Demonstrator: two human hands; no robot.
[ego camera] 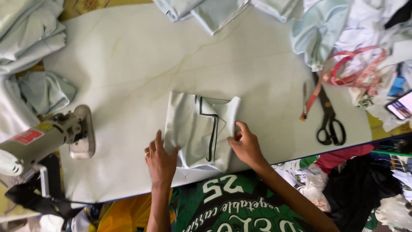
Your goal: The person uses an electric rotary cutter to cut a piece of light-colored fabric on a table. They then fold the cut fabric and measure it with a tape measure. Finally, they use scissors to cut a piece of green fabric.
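A pale grey-green fabric piece (193, 124) with a dark piped edge lies folded on the white table (141, 60), near its front edge. My left hand (161, 161) rests flat on the fabric's lower left corner, fingers spread. My right hand (244, 144) pinches the folded right edge of the same piece between thumb and fingers. A ring shows on my left hand.
A sewing machine head (47, 137) sits at the left edge. Black scissors (329, 118) and a red measuring tape (349, 71) lie at the right. Heaps of pale fabric (30, 34) line the far side and left. A phone (401, 105) is at the far right.
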